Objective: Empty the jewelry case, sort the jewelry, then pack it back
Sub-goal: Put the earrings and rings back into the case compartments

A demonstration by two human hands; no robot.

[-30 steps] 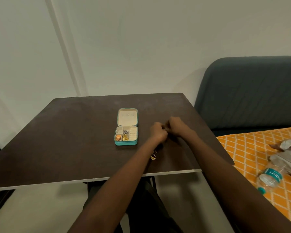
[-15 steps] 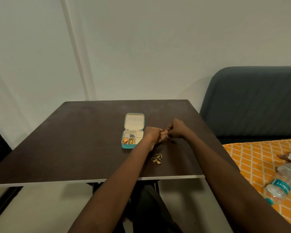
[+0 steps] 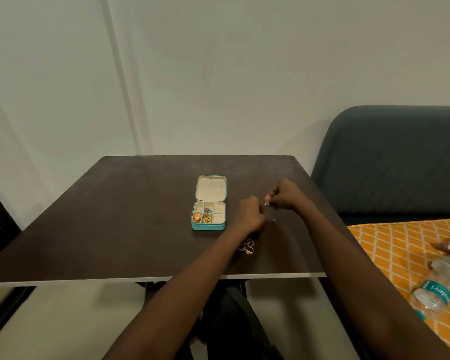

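A: Which step is going on here?

B: Emptying, by my reading. The jewelry case (image 3: pixel 209 203) is lying open on the dark tabletop (image 3: pixel 115 216), lid flat toward the wall. Some of its compartments are still holding things: an orange-gold piece at the near left, a gold tangle next to it, a small dark grey cluster behind. The right-hand compartments are looking bare.

A: And the hands?

B: Both are working just right of the case, above the tabletop. The right hand (image 3: pixel 283 194) is clenched, thumb and forefinger pinching something small and pale at the tip. The left hand (image 3: pixel 251 214) is also curled, knuckles up; whether it is gripping anything I cannot tell, as the fingers are hiding it. A tiny glinting bit (image 3: pixel 273 220) is showing between the two hands, too small to name, possibly hanging from a fine chain I cannot make out.

A: Anything already out?

B: A few gold rings (image 3: pixel 247 246) are sitting in a tight group on the tabletop near the front edge, partly under the left forearm.

A: What is the next move asking for?

B: I would judge the pinched piece needs setting down apart from the rings, to start its own pile. Then the remaining compartments need lifting out. If it is a fine chain, it is calling for slow, separate handling so it is not knotting.

A: Surroundings?

B: A grey sofa (image 3: pixel 390 157) at right, and a water bottle (image 3: pixel 434 294) lying on an orange patterned cloth (image 3: pixel 390 245).
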